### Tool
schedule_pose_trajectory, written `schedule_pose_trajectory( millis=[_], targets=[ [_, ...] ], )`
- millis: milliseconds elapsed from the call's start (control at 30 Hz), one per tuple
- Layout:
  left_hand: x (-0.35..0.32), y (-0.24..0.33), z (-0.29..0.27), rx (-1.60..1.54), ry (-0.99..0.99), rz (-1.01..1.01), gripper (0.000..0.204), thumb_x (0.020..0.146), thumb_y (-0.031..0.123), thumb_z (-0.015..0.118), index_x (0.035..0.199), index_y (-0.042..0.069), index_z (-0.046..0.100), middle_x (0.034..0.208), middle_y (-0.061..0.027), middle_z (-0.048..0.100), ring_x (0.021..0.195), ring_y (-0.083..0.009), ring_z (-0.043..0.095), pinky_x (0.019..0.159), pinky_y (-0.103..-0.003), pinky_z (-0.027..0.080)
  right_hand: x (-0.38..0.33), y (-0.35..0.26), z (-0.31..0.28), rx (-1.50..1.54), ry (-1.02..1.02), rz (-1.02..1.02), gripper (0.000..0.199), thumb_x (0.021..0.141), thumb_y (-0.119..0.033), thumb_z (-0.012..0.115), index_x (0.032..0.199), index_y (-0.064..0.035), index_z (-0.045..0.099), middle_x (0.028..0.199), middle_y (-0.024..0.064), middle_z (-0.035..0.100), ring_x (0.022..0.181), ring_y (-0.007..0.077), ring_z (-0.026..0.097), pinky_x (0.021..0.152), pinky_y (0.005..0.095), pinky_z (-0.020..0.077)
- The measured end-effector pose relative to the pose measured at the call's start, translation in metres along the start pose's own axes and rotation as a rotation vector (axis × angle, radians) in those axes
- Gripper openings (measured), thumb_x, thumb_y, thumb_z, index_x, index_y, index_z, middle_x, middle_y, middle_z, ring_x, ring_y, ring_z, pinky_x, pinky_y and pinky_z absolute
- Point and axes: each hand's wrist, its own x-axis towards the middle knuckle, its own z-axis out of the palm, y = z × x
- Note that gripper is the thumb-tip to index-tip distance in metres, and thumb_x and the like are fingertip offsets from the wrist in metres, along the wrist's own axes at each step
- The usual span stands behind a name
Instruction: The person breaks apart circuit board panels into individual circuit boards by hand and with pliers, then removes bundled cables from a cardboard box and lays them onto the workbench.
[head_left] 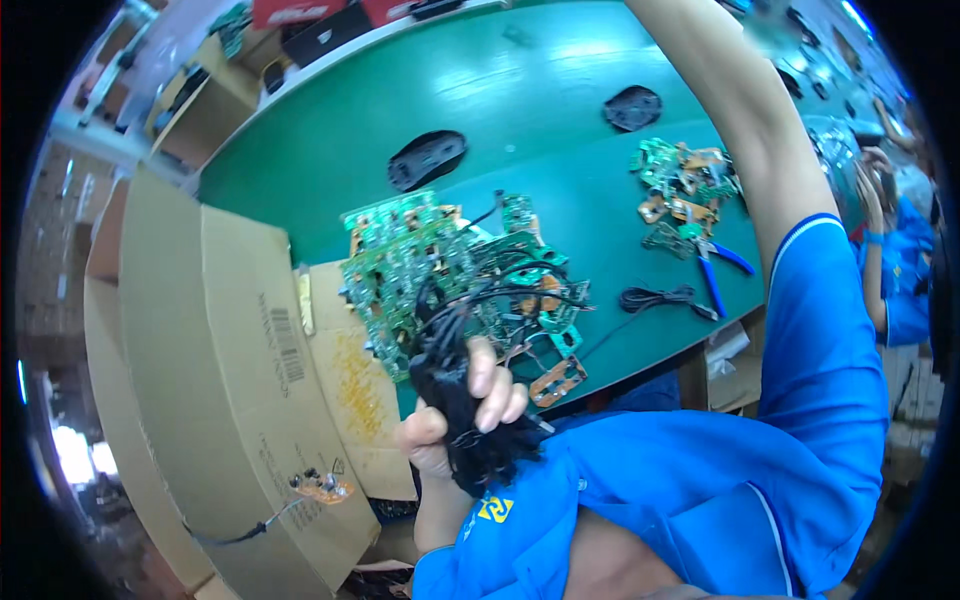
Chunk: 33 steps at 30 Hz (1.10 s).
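My left hand [485, 395] is closed round a thick bundle of black cables [455, 385], whose loose ends spread above and below the fingers. Just beyond it, a heap of green circuit boards [390, 255] lies on the green table, and some black cables run across these boards. My right arm [745, 110] reaches up past the top edge of the picture, so the right hand is out of sight. Left of that arm are a smaller pile of green and orange circuit boards [665, 180], blue-handled cutters [712, 285] and a coiled black cable [655, 298].
Two black shells, one left [428, 160] and one right [632, 108], rest on the green table [530, 120]. An open cardboard box [240, 320] stands at the left, with a small orange board [322, 488] and cable on its flap. Another person's hand [872, 190] shows at far right.
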Motion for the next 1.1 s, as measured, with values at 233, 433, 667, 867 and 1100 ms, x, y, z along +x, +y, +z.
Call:
schedule_pose_trajectory(
  millis=[233, 433, 667, 867, 1100],
  targets=[
    [-0.002, 0.000, -0.002, 0.045, 0.052, -0.042, 0.050, 0.071, 0.019, 0.069, 0.109, -0.004, 0.046, 0.093, -0.0092, 0.050, 0.066, -0.0154, 0.054, 0.067, -0.033, 0.039, 0.021, 0.033, 0.067, 0.072, -0.082, -0.020, 0.032, 0.082, -0.004, 0.061, 0.113, 0.0041, 0.061, 0.091, 0.0165, 0.066, 0.070, 0.0251, 0.064, 0.065, 0.0336, 0.0555],
    [0.004, 0.006, -0.013, 0.034, 0.063, -0.081, 0.057, 0.069, 0.018, 0.068, 0.116, -0.004, 0.045, 0.095, -0.0111, 0.051, 0.067, -0.0170, 0.054, 0.066, -0.033, 0.038, 0.025, 0.079, 0.097, 0.072, -0.100, 0.001, 0.030, 0.079, -0.003, 0.063, 0.109, 0.0048, 0.063, 0.087, 0.0168, 0.067, 0.068, 0.0255, 0.064, 0.064, 0.0333, 0.0550],
    [0.004, 0.009, -0.019, 0.026, 0.054, -0.098, 0.065, 0.069, 0.017, 0.067, 0.127, -0.003, 0.043, 0.098, -0.0126, 0.052, 0.067, -0.0183, 0.053, 0.066, -0.034, 0.038, 0.028, 0.153, 0.125, -0.067, -0.117, -0.054, 0.033, 0.077, -0.005, 0.065, 0.108, 0.0052, 0.064, 0.085, 0.0179, 0.067, 0.070, 0.0279, 0.064, 0.067, 0.0345, 0.0548],
    [0.002, 0.004, -0.016, 0.035, 0.040, -0.136, 0.068, 0.070, 0.016, 0.066, 0.131, -0.003, 0.043, 0.099, -0.0131, 0.052, 0.068, -0.0191, 0.054, 0.066, -0.035, 0.038, 0.033, 0.189, 0.129, -0.559, -0.003, -0.484, 0.044, 0.078, -0.016, 0.065, 0.118, 0.0033, 0.063, 0.095, 0.0205, 0.069, 0.088, 0.0357, 0.066, 0.081, 0.0402, 0.0543],
    [0.002, -0.007, -0.012, -0.005, 0.036, -0.077, 0.062, 0.074, 0.018, 0.066, 0.127, -0.005, 0.044, 0.098, -0.0131, 0.052, 0.070, -0.0192, 0.054, 0.067, -0.035, 0.041, -0.019, 0.124, 0.075, -0.586, -0.363, -0.322, 0.035, 0.081, -0.023, 0.066, 0.105, 0.0027, 0.069, 0.092, 0.0144, 0.072, 0.081, 0.0268, 0.065, 0.075, 0.0357, 0.0527]
  ],
)
